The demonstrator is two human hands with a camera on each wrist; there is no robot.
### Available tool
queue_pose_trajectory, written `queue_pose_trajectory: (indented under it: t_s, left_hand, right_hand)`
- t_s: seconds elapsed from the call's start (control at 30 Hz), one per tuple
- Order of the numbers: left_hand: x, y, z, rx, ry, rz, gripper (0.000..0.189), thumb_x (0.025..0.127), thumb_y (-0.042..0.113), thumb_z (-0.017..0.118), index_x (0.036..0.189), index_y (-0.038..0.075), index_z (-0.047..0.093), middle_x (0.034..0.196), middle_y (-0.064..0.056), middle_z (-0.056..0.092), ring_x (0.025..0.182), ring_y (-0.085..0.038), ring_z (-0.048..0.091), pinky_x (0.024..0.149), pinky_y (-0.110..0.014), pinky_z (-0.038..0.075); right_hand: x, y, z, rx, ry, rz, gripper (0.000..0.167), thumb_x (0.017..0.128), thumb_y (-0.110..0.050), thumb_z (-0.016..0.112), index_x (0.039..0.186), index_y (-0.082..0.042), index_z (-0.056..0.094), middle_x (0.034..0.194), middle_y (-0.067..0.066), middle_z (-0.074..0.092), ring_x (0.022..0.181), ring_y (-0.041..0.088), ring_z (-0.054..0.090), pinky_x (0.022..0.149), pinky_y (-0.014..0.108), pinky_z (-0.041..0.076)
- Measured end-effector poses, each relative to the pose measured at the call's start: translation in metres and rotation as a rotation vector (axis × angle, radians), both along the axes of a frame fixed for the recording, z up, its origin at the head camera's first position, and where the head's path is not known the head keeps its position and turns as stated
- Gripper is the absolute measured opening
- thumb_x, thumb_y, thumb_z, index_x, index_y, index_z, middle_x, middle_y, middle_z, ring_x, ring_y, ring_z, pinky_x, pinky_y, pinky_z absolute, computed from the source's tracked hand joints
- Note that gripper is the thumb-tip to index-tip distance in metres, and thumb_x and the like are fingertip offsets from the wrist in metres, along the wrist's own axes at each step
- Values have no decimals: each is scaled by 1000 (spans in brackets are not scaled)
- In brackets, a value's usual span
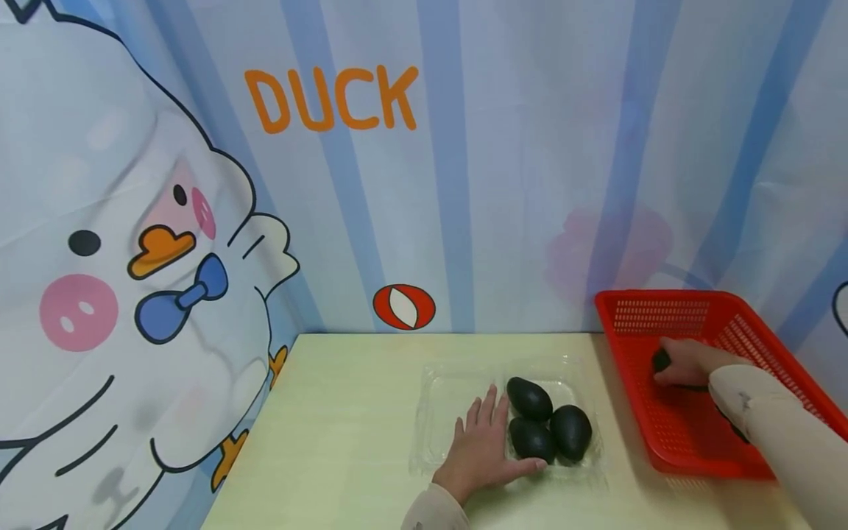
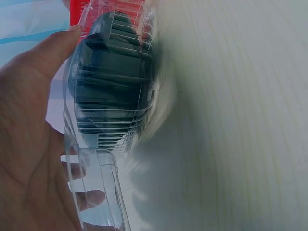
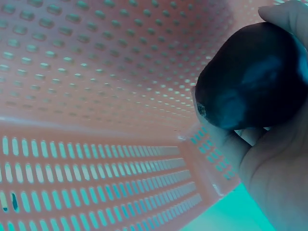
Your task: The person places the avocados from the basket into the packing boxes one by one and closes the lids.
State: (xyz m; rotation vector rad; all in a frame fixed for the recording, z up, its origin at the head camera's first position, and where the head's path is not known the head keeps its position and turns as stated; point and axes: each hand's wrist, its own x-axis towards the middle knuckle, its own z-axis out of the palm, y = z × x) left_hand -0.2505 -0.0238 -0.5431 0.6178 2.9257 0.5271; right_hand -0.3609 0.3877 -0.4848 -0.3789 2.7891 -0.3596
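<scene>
Inside the red basket (image 1: 689,449), my right hand (image 1: 689,362) grips a dark avocado (image 3: 250,79), with fingers and thumb curled round it. Its stem end shows in the right wrist view. My left hand (image 1: 480,449) lies with fingers spread over the clear plastic clamshell box (image 1: 440,390), its thumb at the front rim. Three dark avocados sit together in the box's right half: one at the back (image 1: 529,399), one in front (image 1: 532,439) beside the left thumb, one on the right (image 1: 570,433). The box's left half is bare.
The basket has slotted walls and stands at the right of the pale wooden table (image 1: 318,434). More dark patches (image 1: 737,429) show in it, mostly hidden by the right sleeve. A printed duck curtain (image 1: 517,184) hangs behind the table's back edge and along its left.
</scene>
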Motion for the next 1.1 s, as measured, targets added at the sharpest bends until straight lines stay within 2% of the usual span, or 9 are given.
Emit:
queue_pose_trajectory:
  t_s: [0.07,0.13,0.3,0.4,0.43,0.53,0.67,0.97,1.1]
  left_hand:
    - [0,1,0,-2,7,-1,118,76,88,56,163,17,20,171,-4,12,151,-36,28,111,-65,35]
    - [0,1,0,-2,11,0,118,76,88,56,163,17,20,171,-4,12,151,-36,28,111,-65,35]
    - [-1,1,1,5,10,2,118,77,87,56,164,17,19,171,-5,12,151,-37,28,111,-65,34]
    - [-1,1,1,15,11,0,118,77,87,57,163,16,20,171,-6,12,151,-38,27,111,-66,34]
    - [-1,1,0,17,11,-1,118,77,87,57,163,16,20,171,-6,12,151,-38,27,111,-66,34]
    - [-1,1,-1,15,12,-3,118,76,88,56,163,16,20,171,-5,11,151,-38,27,111,-66,34]
    - [-1,1,-2,9,11,-5,119,76,88,55,163,16,20,172,-5,11,151,-37,27,111,-66,34]
    - [-1,1,-1,9,3,-5,118,76,87,56,163,16,20,172,-4,11,151,-37,27,111,-66,34]
    - [-1,1,-1,13,5,-5,118,76,87,57,163,16,20,171,-4,11,151,-37,27,111,-66,34]
  right_hand:
    - [3,-4,3,-3,11,8,50,85,-26,73,109,9,49,93,17,58,85,32,56,73,45,48]
    - [7,-8,9,6,26,20,54,86,-28,73,115,11,49,99,23,60,90,36,58,77,48,50]
    - [16,-18,24,35,73,27,85,88,-34,73,140,22,35,132,44,48,115,53,53,91,62,48]
    - [19,-23,29,-2,84,19,75,88,-33,73,134,17,41,114,34,57,94,40,59,73,47,52]
    - [20,-24,31,-15,79,13,75,89,-33,72,135,16,40,111,31,57,89,35,57,69,43,50]
    - [24,-30,36,-63,83,5,58,88,-31,72,121,8,45,92,14,52,74,23,48,58,35,41]
    - [31,-38,44,-103,96,-6,50,89,-33,73,111,1,43,88,11,48,72,22,46,57,34,39]
    - [45,-67,61,-139,138,-56,64,88,-34,74,121,5,36,93,14,52,74,24,52,59,34,46]
    - [50,-82,64,-133,167,-55,63,87,-34,75,119,4,36,94,14,52,76,24,53,60,34,49]
